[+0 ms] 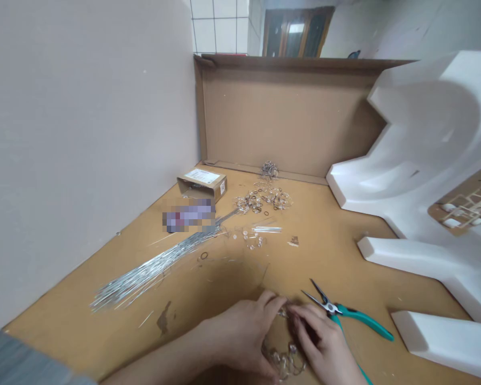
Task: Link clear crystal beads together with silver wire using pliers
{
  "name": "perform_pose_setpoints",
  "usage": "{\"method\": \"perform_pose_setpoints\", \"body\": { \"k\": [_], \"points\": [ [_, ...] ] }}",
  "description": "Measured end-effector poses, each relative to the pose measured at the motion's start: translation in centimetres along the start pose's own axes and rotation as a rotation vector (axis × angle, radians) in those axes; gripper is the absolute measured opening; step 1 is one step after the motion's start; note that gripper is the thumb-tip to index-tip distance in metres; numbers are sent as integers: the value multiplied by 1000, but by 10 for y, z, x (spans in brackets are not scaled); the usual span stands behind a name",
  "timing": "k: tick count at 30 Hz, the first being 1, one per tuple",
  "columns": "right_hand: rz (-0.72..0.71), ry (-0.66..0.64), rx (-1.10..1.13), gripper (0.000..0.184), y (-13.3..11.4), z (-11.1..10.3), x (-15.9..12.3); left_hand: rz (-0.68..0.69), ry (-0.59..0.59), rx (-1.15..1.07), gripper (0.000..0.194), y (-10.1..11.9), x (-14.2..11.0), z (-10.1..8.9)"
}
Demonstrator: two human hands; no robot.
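Several wire loops (282, 363): thin, curved, clear-beaded, between left hand (242, 326) and right hand (326, 342); long axis unclear.
Grip: fingertips almost meet; cannot tell whether either hand pinches.
Pliers (331, 308): teal-handled, pointing far left.
Wires (160, 266): straight, silvery, slanting far right.
Tabletop (116, 331): smooth, white foam (401, 253) right, cardboard (292, 117) behind.

Muted light; a pane (296, 28) glares at one o'clock; soft shadow beside the left hand (246, 329) at six (slight haze overall).
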State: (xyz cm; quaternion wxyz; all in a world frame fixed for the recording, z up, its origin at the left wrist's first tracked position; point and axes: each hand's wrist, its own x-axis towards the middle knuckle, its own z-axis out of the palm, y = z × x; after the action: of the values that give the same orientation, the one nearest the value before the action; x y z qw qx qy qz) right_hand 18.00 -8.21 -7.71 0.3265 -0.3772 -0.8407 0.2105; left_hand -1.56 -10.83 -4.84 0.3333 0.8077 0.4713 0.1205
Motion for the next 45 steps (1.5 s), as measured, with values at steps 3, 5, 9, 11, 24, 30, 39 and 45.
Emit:
{"method": "perform_pose_setpoints", "body": {
  "k": [3,5,9,11,24,30,39,45],
  "points": [
    [32,-49,62,20,-3,2,0,-19,46,34,76,4,4,5],
    [60,-99,103,21,-5,-1,-1,-41,53,33,64,5,6,6],
    [95,-194,122,32,-12,-8,-4,-64,64,28,54,3,8,5],
    [113,-208,79,47,-14,-9,-6,-49,82,30,55,2,8,4],
    [81,-174,20,49,-13,5,-6,41,130,47,30,3,7,4],
    [173,-266,-445,31,-3,-30,45,-27,191,96,30,5,1,2],
    [103,-435,-761,25,38,-6,189,-98,18,75,41,-4,10,5],
    [-5,-545,-844,28,59,19,227,-180,-64,95,26,-9,23,12]
  ]
}}
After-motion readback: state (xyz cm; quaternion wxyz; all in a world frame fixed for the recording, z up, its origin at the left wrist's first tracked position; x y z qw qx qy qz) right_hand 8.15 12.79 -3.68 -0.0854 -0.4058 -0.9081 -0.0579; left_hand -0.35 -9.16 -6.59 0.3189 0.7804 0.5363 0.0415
